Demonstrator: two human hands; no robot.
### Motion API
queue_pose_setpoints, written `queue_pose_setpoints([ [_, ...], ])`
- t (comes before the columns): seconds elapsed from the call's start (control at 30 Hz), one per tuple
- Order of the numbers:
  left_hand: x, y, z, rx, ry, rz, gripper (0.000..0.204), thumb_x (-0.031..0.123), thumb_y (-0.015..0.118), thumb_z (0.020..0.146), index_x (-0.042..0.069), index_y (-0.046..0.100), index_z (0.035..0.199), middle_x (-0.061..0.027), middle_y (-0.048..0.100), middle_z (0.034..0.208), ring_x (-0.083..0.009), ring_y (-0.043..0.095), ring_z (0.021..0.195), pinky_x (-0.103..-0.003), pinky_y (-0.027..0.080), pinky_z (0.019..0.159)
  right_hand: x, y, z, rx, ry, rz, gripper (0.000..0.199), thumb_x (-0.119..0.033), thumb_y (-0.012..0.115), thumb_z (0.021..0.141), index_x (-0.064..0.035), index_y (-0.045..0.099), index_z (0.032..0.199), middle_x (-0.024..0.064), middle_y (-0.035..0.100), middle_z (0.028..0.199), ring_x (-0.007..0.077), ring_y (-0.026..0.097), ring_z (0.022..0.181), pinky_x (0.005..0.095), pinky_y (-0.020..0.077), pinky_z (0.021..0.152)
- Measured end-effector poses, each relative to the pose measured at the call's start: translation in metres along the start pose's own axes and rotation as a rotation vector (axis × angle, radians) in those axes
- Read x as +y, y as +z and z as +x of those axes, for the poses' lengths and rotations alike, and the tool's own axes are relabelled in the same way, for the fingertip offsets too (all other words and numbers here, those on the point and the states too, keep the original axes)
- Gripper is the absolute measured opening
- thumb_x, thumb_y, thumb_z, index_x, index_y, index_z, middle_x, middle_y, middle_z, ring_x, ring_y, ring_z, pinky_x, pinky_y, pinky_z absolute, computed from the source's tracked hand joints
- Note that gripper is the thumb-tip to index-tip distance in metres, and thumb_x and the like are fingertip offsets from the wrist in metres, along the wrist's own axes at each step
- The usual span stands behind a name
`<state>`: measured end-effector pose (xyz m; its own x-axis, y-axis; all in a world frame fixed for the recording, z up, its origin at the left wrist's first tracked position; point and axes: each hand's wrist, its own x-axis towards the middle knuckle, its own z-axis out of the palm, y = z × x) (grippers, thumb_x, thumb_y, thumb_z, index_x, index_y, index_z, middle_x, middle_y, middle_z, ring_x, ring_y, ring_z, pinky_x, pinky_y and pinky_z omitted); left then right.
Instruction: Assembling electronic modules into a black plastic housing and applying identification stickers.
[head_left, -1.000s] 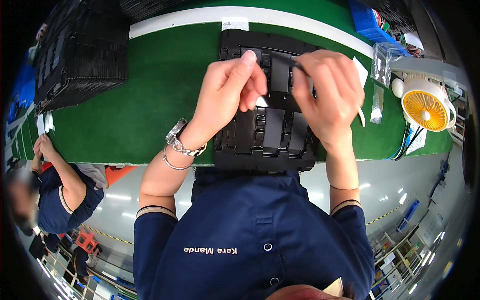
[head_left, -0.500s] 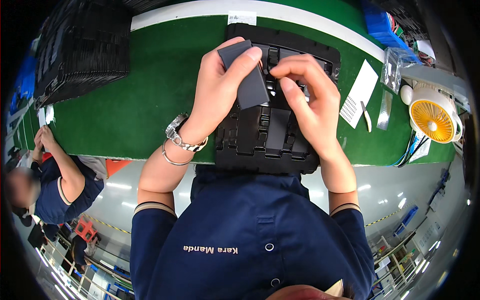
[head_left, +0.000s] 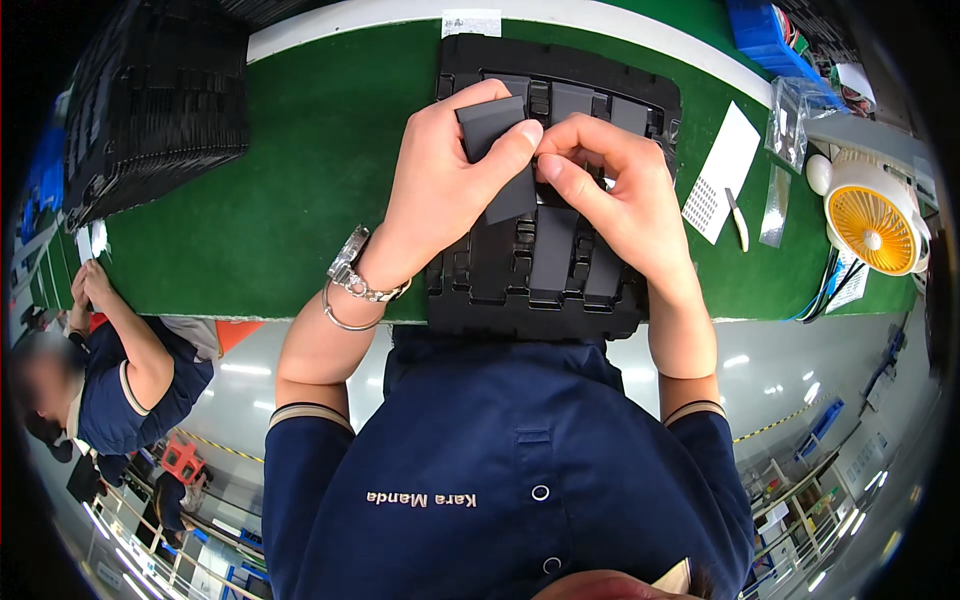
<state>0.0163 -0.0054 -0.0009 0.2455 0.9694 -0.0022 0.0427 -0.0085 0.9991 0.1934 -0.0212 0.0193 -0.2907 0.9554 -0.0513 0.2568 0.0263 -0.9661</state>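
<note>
My left hand (head_left: 440,175) grips a flat, dark grey rectangular block (head_left: 512,195), thumb across its face and fingers behind it. It is tilted above a black moulded tray (head_left: 480,315). Close by, my right hand (head_left: 635,200) has its thumb and forefinger pinched together at the block's right edge, near my left thumb tip. Whatever lies between those fingertips is too small to make out. Several similar grey blocks, one of them a near block (head_left: 554,250), lie in the tray's pockets under my hands.
On the green table (head_left: 320,180), a stack of black trays (head_left: 160,110) stands left. To the right are a white label sheet (head_left: 725,170), a knife (head_left: 738,220), clear plastic bags (head_left: 787,125) and a yellow-and-white fan (head_left: 872,225). Another person (head_left: 140,370) works at far left.
My right fingertips have come in against the block's edge and closed into a pinch. The block has shifted slightly in my left hand. The whole view has moved a little.
</note>
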Motion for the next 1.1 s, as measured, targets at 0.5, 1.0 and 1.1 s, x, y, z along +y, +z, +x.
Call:
queue_pose_setpoints([
  [0.5,0.000,0.002,0.001,-0.010,-0.042,0.136,0.025,0.020,0.066,0.084,0.003,0.054,0.072,0.0000,0.042,0.051,-0.0088,0.036,0.047,-0.028,0.031,0.045,-0.001,-0.003,0.001,-0.033,0.019,-0.077,0.008,-0.005,0.064,0.079,0.0014,0.062,0.083,0.0045,0.060,0.066,0.0097,0.054,0.060,0.0258,0.0441,0.056],
  [1.0,0.001,0.001,0.000,0.081,-0.021,0.053,0.023,0.018,0.065,0.085,0.001,0.054,0.073,0.0021,0.045,0.055,-0.0058,0.039,0.052,-0.026,0.033,0.047,0.003,0.007,0.000,0.050,0.048,0.105,0.018,-0.016,0.066,0.088,0.0006,0.060,0.086,0.0016,0.059,0.072,0.0083,0.055,0.071,0.0235,0.0462,0.068],
  [1.1,0.002,0.001,0.000,0.097,-0.019,0.036,0.023,0.017,0.064,0.086,0.001,0.053,0.073,0.0027,0.044,0.055,-0.0053,0.039,0.052,-0.025,0.033,0.048,0.003,0.007,0.000,0.042,0.063,0.185,0.017,-0.015,0.066,0.089,0.0004,0.060,0.087,0.0006,0.059,0.076,0.0078,0.055,0.073,0.0236,0.0462,0.069],
])
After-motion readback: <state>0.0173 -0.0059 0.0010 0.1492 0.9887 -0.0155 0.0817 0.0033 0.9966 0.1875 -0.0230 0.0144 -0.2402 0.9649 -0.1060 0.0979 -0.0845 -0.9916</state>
